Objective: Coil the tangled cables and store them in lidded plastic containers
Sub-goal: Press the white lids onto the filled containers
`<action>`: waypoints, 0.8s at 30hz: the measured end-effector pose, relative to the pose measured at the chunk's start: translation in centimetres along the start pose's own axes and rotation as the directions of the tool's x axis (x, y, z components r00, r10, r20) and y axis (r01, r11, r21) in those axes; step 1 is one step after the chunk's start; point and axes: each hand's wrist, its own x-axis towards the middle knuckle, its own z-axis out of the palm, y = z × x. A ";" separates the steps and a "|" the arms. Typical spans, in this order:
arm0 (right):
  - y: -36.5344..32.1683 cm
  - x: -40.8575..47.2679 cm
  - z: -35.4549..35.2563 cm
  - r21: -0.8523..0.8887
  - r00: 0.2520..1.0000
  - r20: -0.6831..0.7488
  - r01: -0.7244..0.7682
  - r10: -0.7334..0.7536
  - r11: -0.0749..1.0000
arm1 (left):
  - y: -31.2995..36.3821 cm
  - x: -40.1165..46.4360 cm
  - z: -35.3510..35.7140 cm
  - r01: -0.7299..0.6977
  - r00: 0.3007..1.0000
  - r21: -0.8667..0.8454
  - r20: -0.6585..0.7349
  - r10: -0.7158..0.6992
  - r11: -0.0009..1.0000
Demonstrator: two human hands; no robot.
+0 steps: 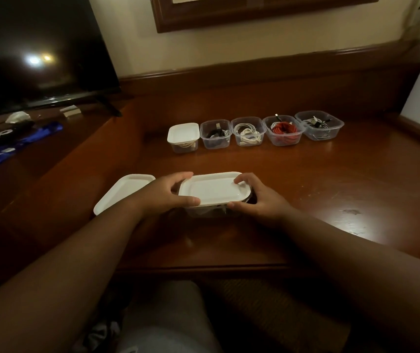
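**Container lidded and held between both hands at the near middle of the bench**

Container [205, 210] with its white lid [212, 188] sits at the near middle of the bench [331, 179], long axis running left to right across our view, the right end turned slightly away from us. Below the lid we see only a thin strip of clear wall; something dark shows inside, but we cannot tell what cable it is.

Our left hand [164, 193] has its grip curled round the lid's left end, thumb on the near edge and fingers over the far corner. Our right hand [257, 197] takes the right end the same way, fingertips bent onto the lid's top, thumb low against the wall. Both forearms reach in from the bottom corners and meet at the box.

Just left, partly hidden behind the left wrist, lies a spare lid [122, 191].

Farther back stands a row of five tubs: a lidded tub [183, 137], then open ones with a black cable [216, 133], a white cable [248, 133], a red cable [284, 131] and mixed cables [317, 123], too small to sort out.
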 end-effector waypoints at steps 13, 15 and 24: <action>-0.5 0.0 0.2 -0.051 0.999 -0.001 -0.048 0.048 0.998 | 0.9 0.9 -0.6 -0.051 0.999 0.371 0.005 0.053 0.927; -0.4 0.2 0.1 -0.045 0.998 0.012 -0.066 0.066 0.997 | 1.1 1.2 -0.8 -0.066 0.998 0.427 0.029 0.059 0.902; -0.7 0.7 0.4 -0.091 0.996 -0.002 -0.094 0.095 0.991 | 3.3 2.3 -1.5 -0.160 0.983 0.532 0.160 0.087 0.832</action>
